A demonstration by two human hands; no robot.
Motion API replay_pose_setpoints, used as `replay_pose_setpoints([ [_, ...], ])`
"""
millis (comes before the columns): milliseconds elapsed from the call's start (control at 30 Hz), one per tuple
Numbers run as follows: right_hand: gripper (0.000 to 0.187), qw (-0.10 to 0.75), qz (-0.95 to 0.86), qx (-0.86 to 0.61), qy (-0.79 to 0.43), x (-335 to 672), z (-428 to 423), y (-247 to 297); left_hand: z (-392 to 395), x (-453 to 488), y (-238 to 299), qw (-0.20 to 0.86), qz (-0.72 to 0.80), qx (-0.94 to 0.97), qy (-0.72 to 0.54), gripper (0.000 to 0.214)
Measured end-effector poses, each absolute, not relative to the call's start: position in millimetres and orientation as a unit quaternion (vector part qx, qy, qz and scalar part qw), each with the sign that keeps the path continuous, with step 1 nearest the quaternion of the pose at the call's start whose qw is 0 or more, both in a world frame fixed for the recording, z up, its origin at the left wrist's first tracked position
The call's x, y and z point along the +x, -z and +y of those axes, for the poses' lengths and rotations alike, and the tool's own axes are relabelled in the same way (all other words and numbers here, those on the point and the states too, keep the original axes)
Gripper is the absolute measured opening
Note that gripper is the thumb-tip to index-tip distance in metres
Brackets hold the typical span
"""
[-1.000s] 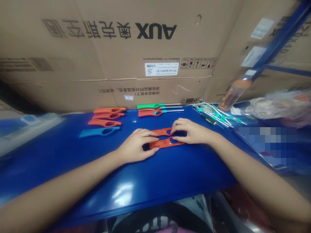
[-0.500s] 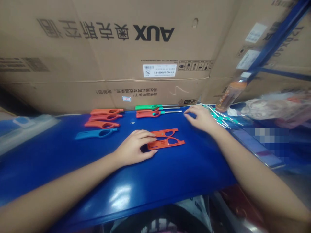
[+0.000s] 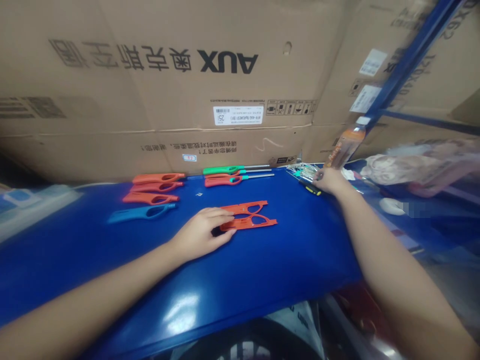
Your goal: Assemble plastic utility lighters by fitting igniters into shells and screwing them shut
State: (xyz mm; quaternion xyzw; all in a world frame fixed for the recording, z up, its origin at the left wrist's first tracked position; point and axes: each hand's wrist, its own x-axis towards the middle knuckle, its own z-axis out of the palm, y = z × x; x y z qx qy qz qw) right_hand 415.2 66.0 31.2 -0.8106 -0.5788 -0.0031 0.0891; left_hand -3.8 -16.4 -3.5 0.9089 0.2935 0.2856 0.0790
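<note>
My left hand [image 3: 204,230] is closed around the left end of the nearer orange lighter casing half [image 3: 249,223], thumb on the near side and fingers across the far side. Just beyond it lies a second orange casing half [image 3: 245,206], also partly under the fingers. My right hand [image 3: 333,181] is at a pile of thin metal lighter tubes [image 3: 305,170] with green ends, its fingers bent and pinched among them. What they pinch is too small and blurred to make out. A black and yellow screwdriver [image 3: 311,188] lies beside the fingertips.
Orange lighter handles [image 3: 152,198] and a blue one [image 3: 144,212] lie at left. Green and red lighters with metal tubes [image 3: 225,170] rest by the cardboard box [image 3: 157,110]. Right of the pile stand a drink bottle [image 3: 345,147] and plastic bags [image 3: 390,162]; a blue post slants behind.
My right hand has moved right, from the left side of the tube pile onto it, uncovering the screwdriver. My left hand stays on the casing halves. The view has shifted slightly.
</note>
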Motion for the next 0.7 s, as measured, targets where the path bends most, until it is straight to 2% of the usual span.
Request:
replay_pose_setpoints([
  [100, 0.010, 0.086, -0.576, -0.813, -0.022, 413.1, 66.0, -32.7, -15.3, -4.1, 6.0, 0.073, 0.296, 0.904, -0.299, 0.024],
  [300, 0.009, 0.097, -0.570, -0.816, -0.025, 410.7, 66.9, -35.1, -15.8, -3.7, 3.6, 0.072, 0.305, 0.900, -0.303, 0.027],
  [433, 0.006, 0.136, -0.565, -0.814, -0.009, 409.6, 66.6, -35.4, -16.5, -3.6, 0.4, 0.075, 0.299, 0.906, -0.289, 0.027],
  [700, 0.018, 0.218, -0.565, -0.795, 0.017, 406.0, 61.5, -36.8, -17.8, -3.1, -2.5, 0.078, 0.295, 0.913, -0.272, 0.027],
])
